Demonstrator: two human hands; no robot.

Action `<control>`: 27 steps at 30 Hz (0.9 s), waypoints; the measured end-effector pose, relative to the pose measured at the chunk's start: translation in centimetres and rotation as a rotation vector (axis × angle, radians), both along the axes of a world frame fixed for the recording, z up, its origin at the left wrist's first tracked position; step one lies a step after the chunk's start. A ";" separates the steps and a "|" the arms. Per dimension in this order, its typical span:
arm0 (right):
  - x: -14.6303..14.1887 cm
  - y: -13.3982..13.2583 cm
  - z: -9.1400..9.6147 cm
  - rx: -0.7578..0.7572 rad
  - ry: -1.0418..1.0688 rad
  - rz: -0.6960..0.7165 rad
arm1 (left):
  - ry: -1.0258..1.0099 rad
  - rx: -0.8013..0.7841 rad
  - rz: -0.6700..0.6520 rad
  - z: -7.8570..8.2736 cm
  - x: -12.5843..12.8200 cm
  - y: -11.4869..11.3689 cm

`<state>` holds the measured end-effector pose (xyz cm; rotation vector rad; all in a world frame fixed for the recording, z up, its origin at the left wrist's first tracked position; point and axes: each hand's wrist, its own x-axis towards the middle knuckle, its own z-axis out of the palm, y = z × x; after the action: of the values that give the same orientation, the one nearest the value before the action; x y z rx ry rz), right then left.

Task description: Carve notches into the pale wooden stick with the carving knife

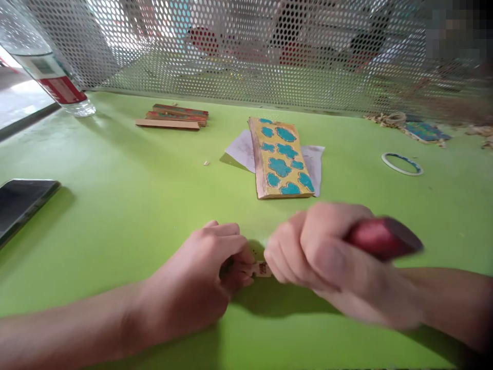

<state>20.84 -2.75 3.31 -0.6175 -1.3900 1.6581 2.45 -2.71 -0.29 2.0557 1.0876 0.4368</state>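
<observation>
My left hand [196,267] pinches a small wooden piece [262,269] whose end sticks out to the right, marked with dark red-brown paint. My right hand [327,257] is blurred and closed around a red-handled tool [381,238], right next to that piece. The tool's working end is hidden inside my fingers. Ahead of my hands lies a wooden board [279,156] painted yellow with turquoise blobs, resting on white paper [242,150].
The green table [115,164] holds a dark phone [23,205] at the left, a plastic bottle [54,77], several wooden strips [173,117], a painted ring [401,164] and wood shavings [385,119]. Perforated metal mesh [246,51] stands along the far edge.
</observation>
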 end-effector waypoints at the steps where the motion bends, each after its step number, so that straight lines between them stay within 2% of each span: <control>1: 0.1 0.5 -0.2 -0.017 0.067 0.005 | 0.010 -0.017 0.010 0.0 0.0 0.0; 5: 0.2 2.0 -1.2 -0.093 0.242 -0.067 | 0.051 -0.054 0.045 0.1 0.0 0.1; 18: 0.0 4.0 -2.9 -0.521 0.332 -0.295 | 0.091 -0.048 0.031 0.2 0.1 0.1; 20: 0.0 4.1 -2.7 -0.475 0.335 -0.260 | 0.088 -0.042 0.023 0.2 0.1 0.1; 25: 0.3 3.2 -1.4 -0.169 0.300 -0.105 | 0.080 -0.048 0.023 0.1 0.0 0.2; 27: 0.2 2.6 -0.9 -0.110 0.258 -0.072 | 0.059 -0.045 0.022 0.0 -0.1 0.2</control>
<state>21.08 -0.12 2.38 -0.4891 -1.0862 1.6987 2.39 -2.46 -0.28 2.0304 1.1457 0.3613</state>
